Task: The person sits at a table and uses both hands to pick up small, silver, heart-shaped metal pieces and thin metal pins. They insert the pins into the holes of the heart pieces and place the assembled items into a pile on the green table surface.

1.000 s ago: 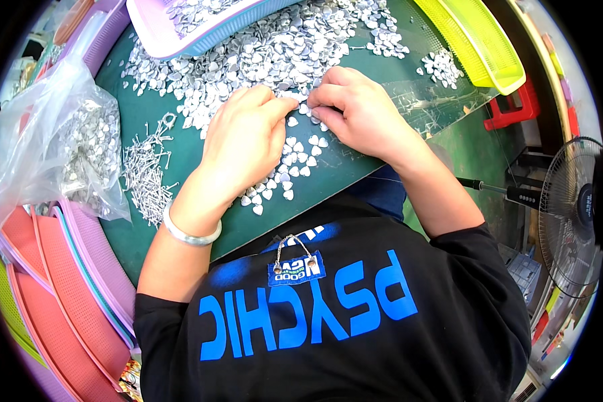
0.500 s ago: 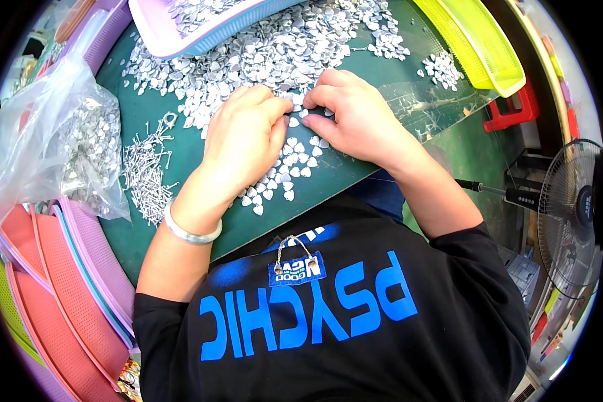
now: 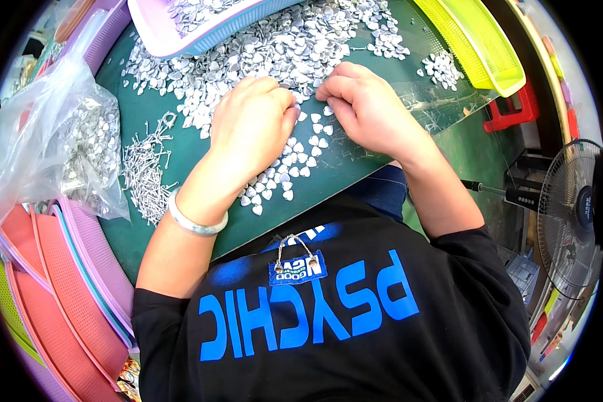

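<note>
Green tabletop (image 3: 338,161) fills the middle, near edge running slantwise in front of the person's black shirt (image 3: 355,362). Floor shows past its right edge. Stacked pink and purple baskets (image 3: 80,288) at near left; clear bag (image 3: 33,127) of silver pieces just beyond. Lilac-and-blue tray (image 3: 211,41) sits far side, partly out of view, more hearts inside. Lime basket (image 3: 479,40) at far right corner, red plastic item (image 3: 512,110) below it off the tabletop. Black fan (image 3: 569,208) well right of the tabletop.

Main heap of heart pieces (image 3: 268,57) spreads from the tray toward the hands. Left hand (image 3: 251,124): fingers curled, thumb up against the index; can't tell if a piece is pinched. Right hand (image 3: 365,107): bent, thumb and index tips close together; grip contents hidden. Both at the heap's near side, small gap between them.

Pin heap (image 3: 147,177) left of the left forearm. Loose hearts (image 3: 285,173) lie between the hands and the near edge, with green surface showing between them and that edge.
</note>
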`<control>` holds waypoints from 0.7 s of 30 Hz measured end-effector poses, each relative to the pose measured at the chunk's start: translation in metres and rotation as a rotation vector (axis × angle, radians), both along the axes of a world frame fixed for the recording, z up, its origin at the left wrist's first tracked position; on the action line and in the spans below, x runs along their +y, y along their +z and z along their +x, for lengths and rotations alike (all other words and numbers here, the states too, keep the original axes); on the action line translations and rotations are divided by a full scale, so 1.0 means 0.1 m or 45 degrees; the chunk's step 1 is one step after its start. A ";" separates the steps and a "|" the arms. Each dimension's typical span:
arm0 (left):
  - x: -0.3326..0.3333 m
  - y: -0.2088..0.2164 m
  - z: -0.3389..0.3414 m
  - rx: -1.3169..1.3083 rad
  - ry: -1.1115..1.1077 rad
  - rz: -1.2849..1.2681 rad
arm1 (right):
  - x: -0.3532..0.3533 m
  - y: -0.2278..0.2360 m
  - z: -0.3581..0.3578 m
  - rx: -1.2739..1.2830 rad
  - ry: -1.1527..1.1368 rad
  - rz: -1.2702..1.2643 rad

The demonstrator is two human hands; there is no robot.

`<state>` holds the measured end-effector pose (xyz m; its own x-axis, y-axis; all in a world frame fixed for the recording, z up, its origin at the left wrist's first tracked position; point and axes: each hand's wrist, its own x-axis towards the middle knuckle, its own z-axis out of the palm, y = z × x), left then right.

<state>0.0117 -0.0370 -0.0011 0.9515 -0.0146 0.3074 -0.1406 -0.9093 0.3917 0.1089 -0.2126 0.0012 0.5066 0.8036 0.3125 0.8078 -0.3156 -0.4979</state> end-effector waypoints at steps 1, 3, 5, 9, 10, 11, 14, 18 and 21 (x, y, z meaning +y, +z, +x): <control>0.00 -0.01 0.01 -0.007 -0.005 0.021 | -0.02 0.00 -0.01 0.005 0.022 -0.007; 0.00 -0.01 0.03 -0.027 -0.029 0.044 | -0.04 0.01 -0.03 0.016 0.065 -0.021; 0.01 -0.02 0.04 -0.052 -0.042 0.058 | -0.06 0.00 -0.02 0.019 0.075 -0.029; 0.02 0.00 0.02 -0.005 -0.022 -0.006 | -0.06 0.01 -0.04 0.018 0.062 -0.025; 0.03 0.01 0.01 0.035 -0.009 -0.042 | -0.06 0.01 -0.04 0.019 0.059 -0.025; 0.04 0.02 -0.01 0.081 -0.011 -0.095 | -0.07 0.00 -0.04 0.019 0.057 -0.025; 0.08 0.03 -0.06 0.189 0.000 -0.205 | -0.05 0.00 -0.04 0.021 0.057 -0.038; 0.09 0.05 -0.08 0.217 0.038 -0.163 | -0.01 -0.02 -0.07 0.021 0.073 0.005; 0.11 0.02 -0.10 0.122 0.038 -0.130 | 0.02 -0.02 -0.10 0.005 0.065 0.022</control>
<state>0.0015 -0.0258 0.0014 0.9760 0.0411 0.2138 -0.0714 -0.8674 0.4924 0.0986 -0.2104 -0.0012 0.4661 0.8230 0.3247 0.8208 -0.2652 -0.5060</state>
